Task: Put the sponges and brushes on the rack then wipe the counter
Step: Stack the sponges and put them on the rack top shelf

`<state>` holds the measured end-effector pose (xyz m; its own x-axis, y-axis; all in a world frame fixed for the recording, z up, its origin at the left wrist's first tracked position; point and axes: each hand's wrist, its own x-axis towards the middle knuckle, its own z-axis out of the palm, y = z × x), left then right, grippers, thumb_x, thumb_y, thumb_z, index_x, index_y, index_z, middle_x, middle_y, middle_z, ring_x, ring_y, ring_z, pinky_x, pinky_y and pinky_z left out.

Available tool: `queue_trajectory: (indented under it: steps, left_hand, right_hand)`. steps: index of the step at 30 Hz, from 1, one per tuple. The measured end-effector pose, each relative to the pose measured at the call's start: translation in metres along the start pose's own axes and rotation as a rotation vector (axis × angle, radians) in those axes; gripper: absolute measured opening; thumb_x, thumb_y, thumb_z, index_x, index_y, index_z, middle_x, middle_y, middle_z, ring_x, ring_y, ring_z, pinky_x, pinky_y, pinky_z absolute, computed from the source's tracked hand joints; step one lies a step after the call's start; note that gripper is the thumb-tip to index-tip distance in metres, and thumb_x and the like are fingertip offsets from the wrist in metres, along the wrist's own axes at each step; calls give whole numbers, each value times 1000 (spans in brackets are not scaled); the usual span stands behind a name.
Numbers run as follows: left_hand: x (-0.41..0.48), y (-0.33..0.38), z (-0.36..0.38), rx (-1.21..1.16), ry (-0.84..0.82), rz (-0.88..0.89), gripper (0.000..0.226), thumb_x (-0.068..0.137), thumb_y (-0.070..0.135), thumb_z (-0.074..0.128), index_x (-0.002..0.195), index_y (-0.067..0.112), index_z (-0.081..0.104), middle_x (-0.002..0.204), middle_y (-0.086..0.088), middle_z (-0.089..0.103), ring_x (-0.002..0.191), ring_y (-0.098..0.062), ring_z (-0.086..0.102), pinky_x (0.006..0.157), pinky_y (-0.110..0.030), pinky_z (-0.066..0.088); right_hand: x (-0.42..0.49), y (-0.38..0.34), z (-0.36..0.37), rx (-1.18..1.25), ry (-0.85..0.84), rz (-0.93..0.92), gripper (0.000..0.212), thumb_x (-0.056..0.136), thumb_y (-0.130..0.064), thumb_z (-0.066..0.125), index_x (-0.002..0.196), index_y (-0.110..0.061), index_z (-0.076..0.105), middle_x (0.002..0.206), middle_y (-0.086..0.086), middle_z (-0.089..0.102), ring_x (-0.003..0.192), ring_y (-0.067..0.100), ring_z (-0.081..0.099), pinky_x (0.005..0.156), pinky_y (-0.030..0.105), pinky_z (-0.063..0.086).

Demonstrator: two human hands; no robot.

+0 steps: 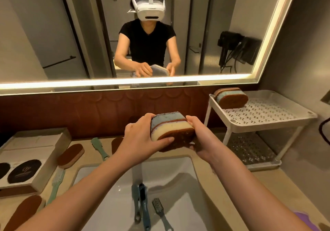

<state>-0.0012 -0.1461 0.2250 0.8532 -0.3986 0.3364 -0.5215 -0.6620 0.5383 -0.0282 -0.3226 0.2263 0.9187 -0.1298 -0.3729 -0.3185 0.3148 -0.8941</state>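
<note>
My left hand (141,138) and my right hand (201,138) together grip a stack of two sponges (172,127), one blue, one cream, both with brown scouring sides, held above the back of the sink (180,170). Two more sponges (231,99) stand on the top shelf of the white rack (267,111) at the right. Brown-topped sponges (70,156) (23,211) (117,144) lie on the counter at the left, with green brushes (100,147) (56,184) beside them. Three dark brushes (144,205) (135,200) (160,213) lie in the sink.
A cardboard box (30,152) with dark oval pads sits at the left. A lit mirror (71,34) spans the wall, reflecting a person in a headset. The rack's lower shelf (250,150) holds nothing visible. Something purple (303,220) shows at the bottom right.
</note>
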Motion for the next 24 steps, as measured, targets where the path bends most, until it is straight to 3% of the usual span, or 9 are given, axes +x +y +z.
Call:
queue_trajectory:
  steps: [2,5,10,14,17,21,24]
  left_hand:
    - [20,16,4,-8,7,45,73,62,73,57,118,26,44,108,11,56,100,-9,56,93,-43,46]
    - [49,42,11,2,13,105,64,73,58,65,121,21,43,112,6,53,103,-11,52,93,-41,45]
    - [104,81,37,55,-36,198,66,77,59,58,126,19,38,118,2,51,107,-14,49,94,-39,43]
    - [141,107,70,49,-106,204,65,78,59,59,125,20,38,116,2,49,105,-16,49,93,-42,44]
    - [161,123,97,103,-152,186,69,79,59,57,129,17,36,122,-3,46,112,-22,46,97,-43,42]
    - [179,134,132,256,-249,152,75,83,61,49,135,11,29,136,-12,38,125,-29,39,104,-44,35]
    - [188,134,153,252,-326,125,73,85,58,50,136,10,27,138,-12,37,127,-29,39,105,-43,35]
  right_hand:
    - [5,-20,-15,-99,23,-58,36,93,-43,47,118,-18,54,113,9,60,104,20,56,77,26,51]
    - [11,-47,-38,-135,56,-111,34,92,-41,50,117,-17,49,113,12,59,105,23,57,87,31,51]
    - [27,-88,-86,-114,173,-159,39,89,-45,54,113,-18,38,114,13,57,107,26,58,97,40,48]
    - [41,-105,-121,-303,259,-283,44,92,-49,47,125,-19,47,115,11,56,101,22,57,86,34,51]
    - [51,-112,-149,-337,326,-320,34,94,-44,44,119,-21,50,108,10,56,96,21,55,84,33,49]
    - [66,-110,-176,-326,424,-324,24,95,-35,45,110,-18,54,96,8,58,84,18,56,65,28,48]
    - [79,-105,-192,-385,483,-314,24,96,-32,43,112,-17,53,92,4,55,83,19,55,71,35,53]
